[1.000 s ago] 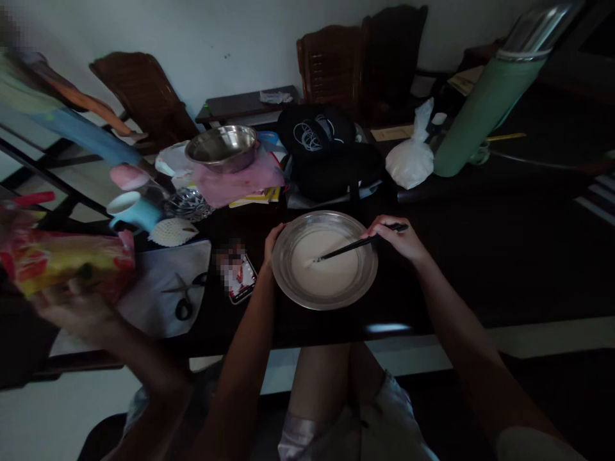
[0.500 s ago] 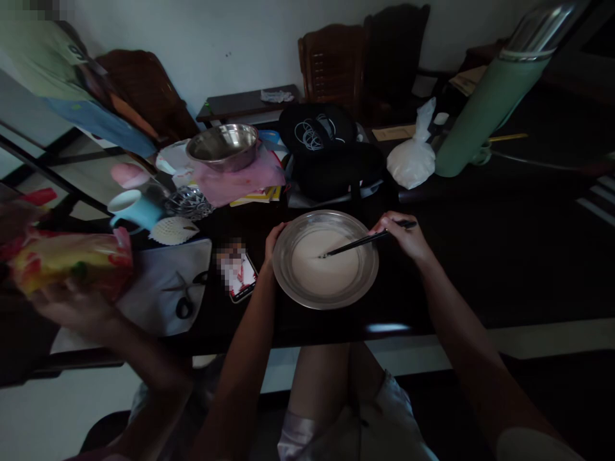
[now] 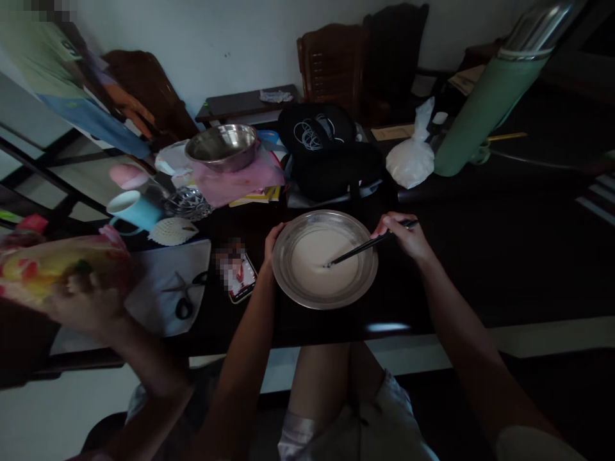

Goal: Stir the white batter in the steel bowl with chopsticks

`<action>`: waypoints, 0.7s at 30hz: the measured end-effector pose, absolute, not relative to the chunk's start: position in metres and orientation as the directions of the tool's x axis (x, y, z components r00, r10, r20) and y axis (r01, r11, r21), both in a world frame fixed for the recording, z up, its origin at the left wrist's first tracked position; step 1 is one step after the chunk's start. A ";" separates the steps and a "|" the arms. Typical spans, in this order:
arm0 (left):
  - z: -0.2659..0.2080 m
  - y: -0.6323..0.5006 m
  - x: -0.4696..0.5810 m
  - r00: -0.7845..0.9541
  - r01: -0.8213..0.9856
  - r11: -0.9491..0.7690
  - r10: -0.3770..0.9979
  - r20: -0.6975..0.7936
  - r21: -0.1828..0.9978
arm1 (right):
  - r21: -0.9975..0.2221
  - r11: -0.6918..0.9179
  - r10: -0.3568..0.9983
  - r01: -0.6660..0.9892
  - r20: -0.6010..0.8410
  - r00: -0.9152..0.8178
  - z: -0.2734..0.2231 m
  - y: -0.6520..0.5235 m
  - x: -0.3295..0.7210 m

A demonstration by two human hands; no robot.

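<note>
The held bowl (image 3: 325,301) is smooth metal, the tabletop (image 3: 480,256) glossy, the flask (image 3: 492,115) matt, its cap (image 3: 535,33) shiny metal.

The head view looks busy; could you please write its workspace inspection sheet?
Surface: dark, glossy table.
Job's things: shallow round metal bowl of whitish liquid; black chopsticks dipping in.
Clutter: light-blue mug, black-handled scissors, tied white plastic bag, tall green flask.
Hands: left hand against bowl's side; right hand gripping chopsticks.
Cables: white coil on black case, apparently cord.
Surroundings: brown wooden chairs; co-worker's hand at red and yellow package.
</note>
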State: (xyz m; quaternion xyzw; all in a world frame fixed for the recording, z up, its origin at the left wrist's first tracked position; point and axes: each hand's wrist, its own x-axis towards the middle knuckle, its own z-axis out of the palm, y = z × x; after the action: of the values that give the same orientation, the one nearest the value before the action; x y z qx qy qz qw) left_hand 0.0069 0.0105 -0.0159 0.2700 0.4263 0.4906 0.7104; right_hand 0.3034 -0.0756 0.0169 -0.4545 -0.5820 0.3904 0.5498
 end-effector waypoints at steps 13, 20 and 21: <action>-0.017 0.009 0.005 0.144 -0.465 0.356 0.934 -0.328 0.811 | -0.949 0.299 0.954 0.099 0.298 -0.028 0.017 -0.076 0.303; -0.012 0.009 0.009 0.107 -0.489 0.384 0.918 -0.383 0.784 | -0.945 0.297 0.953 0.135 0.302 0.018 0.019 -0.075 0.301; -0.012 0.009 0.009 0.104 -0.486 0.379 0.920 -0.378 0.788 | -0.948 0.294 0.953 0.126 0.301 0.042 0.018 -0.075 0.302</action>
State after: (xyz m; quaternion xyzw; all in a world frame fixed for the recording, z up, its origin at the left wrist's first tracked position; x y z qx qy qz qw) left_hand 0.0089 0.0092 -0.0120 0.2445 0.4437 0.5009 0.7017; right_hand 0.3023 -0.0753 0.0178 -0.4625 -0.5828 0.3731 0.5542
